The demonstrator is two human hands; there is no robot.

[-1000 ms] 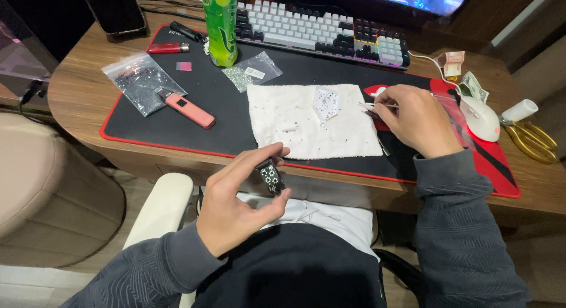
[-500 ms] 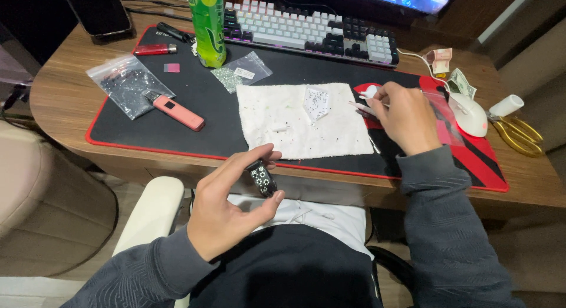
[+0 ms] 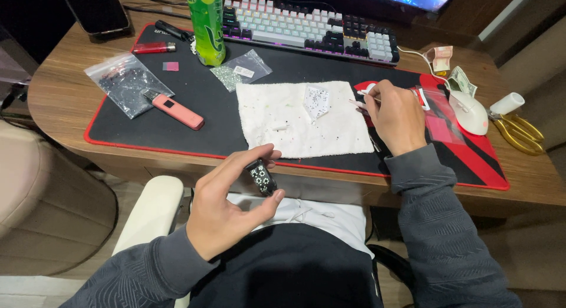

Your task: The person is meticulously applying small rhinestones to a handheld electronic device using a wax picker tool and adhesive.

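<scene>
left hand (image 3: 227,210): clamped on small black studded case (image 3: 260,177), thumb and fingertips, below white cloth (image 3: 283,122)
right hand (image 3: 398,116): pinched on thin white stick (image 3: 367,94), right of cloth

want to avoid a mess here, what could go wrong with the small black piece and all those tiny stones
1. The left hand pinches the small black stone-studded piece between thumb and fingertips, off the desk edge above the lap; if that grip slips, it would likely drop to the floor.
2. Tiny loose stones lie scattered on the white cloth towel; the right hand, holding a thin tool there, could brush them off.
3. The tall green bottle stands close behind and might tip.
</scene>
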